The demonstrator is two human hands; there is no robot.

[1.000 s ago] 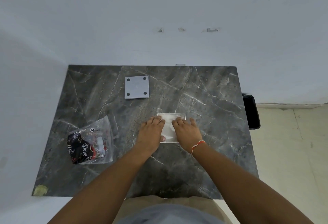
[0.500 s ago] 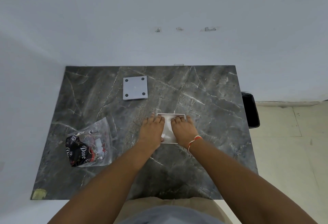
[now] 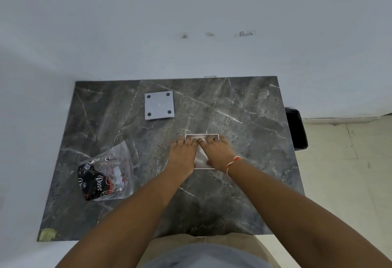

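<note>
Head view looks down on a dark marbled worktop [image 3: 244, 161] set against a pale wall. A flat white panel [image 3: 201, 159] lies on it, right of the middle and somewhat toward the near side. Its edges run square with the worktop's edges. It looks close to square, so I cannot tell which way its long axis runs. Both hands lie on it side by side, palms down, fingers straight and pointing to the far side. The left hand [image 3: 183, 155] covers its left edge and the right hand [image 3: 216, 153] its right part, with the fingertips near the far edge. Neither hand curls round anything. A red and white thread band [image 3: 232, 161] circles the right wrist.

Far left of the panel, well apart, lies a grey square plate [image 3: 159, 105] with four dark holes. A clear plastic bag [image 3: 106, 174] with dark printed contents lies at the left. A black bin [image 3: 297, 127] stands just beyond the right edge.
</note>
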